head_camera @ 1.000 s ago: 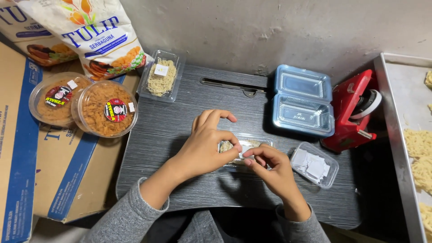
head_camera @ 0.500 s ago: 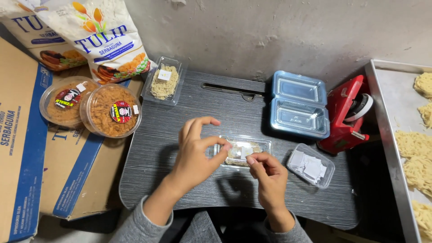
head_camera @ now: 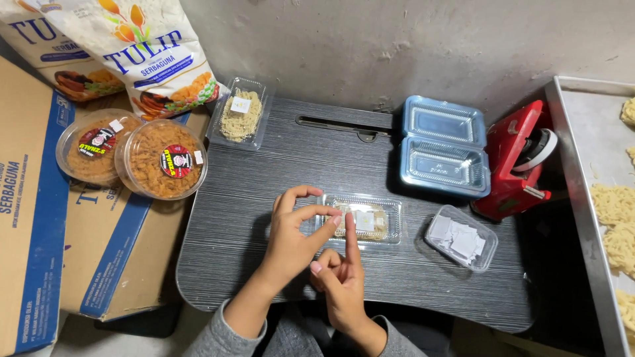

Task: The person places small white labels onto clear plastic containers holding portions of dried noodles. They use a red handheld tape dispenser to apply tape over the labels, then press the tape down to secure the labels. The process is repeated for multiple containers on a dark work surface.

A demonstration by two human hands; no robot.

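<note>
Centre of dark wood-grain lap table [head_camera: 264, 198]: small clear rectangular plastic box with closed lid [head_camera: 362, 219], holding pale noodle-like filling, long side running left to right. Small white paper square [head_camera: 364, 221] lying on lid, roughly central.

Right hand [head_camera: 344, 281]: index finger extended straight, tip pressed down at left part of lid beside white square; remaining fingers curled into palm, gripping nothing. Probably pinning box and label flat.

Left hand [head_camera: 291, 241]: half open, thumb and fingers arched in loose C, thumb tip and fingertip meeting left end of box. Contact only, no closed grasp visible; likely steadying box against sliding.

Right of box, near: shallow clear tray of loose white paper squares [head_camera: 461, 237], within easy reach of right hand, presumably label supply.

Far right: stack of empty clear hinged boxes with bluish tint [head_camera: 443, 147], open, next to red handheld tape or label dispenser [head_camera: 519, 165]. Beyond, at far right edge: metal tray [head_camera: 582, 198] carrying pale noodle clumps [head_camera: 612, 205].

Far left of table: finished-looking clear box with noodle filling and white label [head_camera: 239, 114], set apart from work zone.

Left, off table: two round clear tubs of brown shredded filling with red-black stickers [head_camera: 132, 155], resting on brown-and-blue cardboard cartons [head_camera: 40, 218]; printed flour bag [head_camera: 145, 53] leaning against wall behind.
</note>
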